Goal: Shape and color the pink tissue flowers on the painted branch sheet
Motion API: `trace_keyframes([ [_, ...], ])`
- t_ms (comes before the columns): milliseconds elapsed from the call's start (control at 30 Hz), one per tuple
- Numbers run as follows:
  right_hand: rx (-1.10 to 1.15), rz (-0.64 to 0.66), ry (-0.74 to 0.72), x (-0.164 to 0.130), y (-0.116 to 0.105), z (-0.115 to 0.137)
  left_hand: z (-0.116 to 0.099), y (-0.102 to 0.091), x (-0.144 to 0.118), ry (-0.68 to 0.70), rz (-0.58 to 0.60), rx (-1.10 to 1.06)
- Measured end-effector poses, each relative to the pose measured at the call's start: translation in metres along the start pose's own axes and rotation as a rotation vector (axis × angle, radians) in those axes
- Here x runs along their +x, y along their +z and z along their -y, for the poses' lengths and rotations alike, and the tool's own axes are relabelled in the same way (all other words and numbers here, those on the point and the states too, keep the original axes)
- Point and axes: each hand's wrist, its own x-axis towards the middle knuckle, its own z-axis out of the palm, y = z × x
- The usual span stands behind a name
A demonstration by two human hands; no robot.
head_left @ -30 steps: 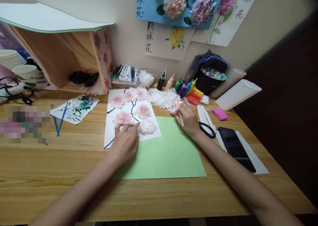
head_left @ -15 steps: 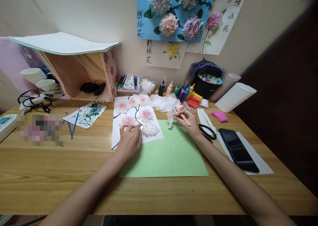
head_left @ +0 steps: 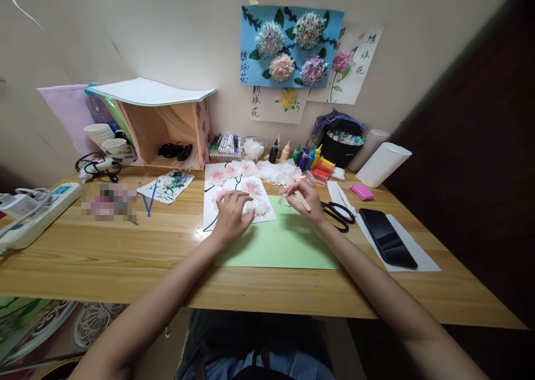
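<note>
My right hand [head_left: 304, 203] grips a flat wooden craft stick [head_left: 302, 200] above the green sheet [head_left: 280, 249]. Something small and pale shows at its fingertips, too unclear to name. My left hand [head_left: 231, 215] hovers over the lower part of a white paper [head_left: 210, 203], its fingers curved and apart with nothing visible in them. On that paper, pink and white ruffled flowers [head_left: 251, 188] stand among painted black branches; the hand hides part of the lower flowers. Behind the hands lies a heap of thin white paper pieces [head_left: 279, 174].
Black-handled scissors [head_left: 340, 215] lie right of my right hand, beside a black phone-like slab [head_left: 388, 238] and a pink packet [head_left: 362, 192]. Paint bottles [head_left: 296, 154] and a marker tray [head_left: 225, 147] line the back. Blue brushes [head_left: 151, 199] lie left; a power strip [head_left: 45, 213] is farther left.
My left hand has lifted and moved over the lower flowers, its fingers spreading. The whitish strip below my right fingers no longer hangs there. The view has shifted, showing more of the table's left.
</note>
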Motion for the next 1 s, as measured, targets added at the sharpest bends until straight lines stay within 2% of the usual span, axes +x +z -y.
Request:
trace_keyframes([
  [100,-0.031,0.170,-0.051,-0.013,0.016,0.011,-0.007,0.006,-0.005,0.043,0.049,-0.036],
  [233,-0.093,0.267,-0.104,-0.026,0.033,0.012,-0.009,0.015,-0.008,-0.008,0.075,-0.085],
  [400,-0.143,0.217,-0.146,-0.030,0.044,0.007,0.000,0.028,-0.007,-0.120,0.038,-0.079],
  [567,-0.144,0.097,-0.240,-0.036,0.039,0.010,0.002,0.031,-0.006,-0.167,0.006,-0.065],
  [767,-0.136,0.234,-0.444,-0.043,0.035,0.009,0.003,0.033,-0.004,-0.161,-0.022,-0.038],
  [1000,-0.192,0.286,-0.448,-0.039,0.040,0.007,0.002,0.035,-0.005,-0.146,-0.026,0.002],
])
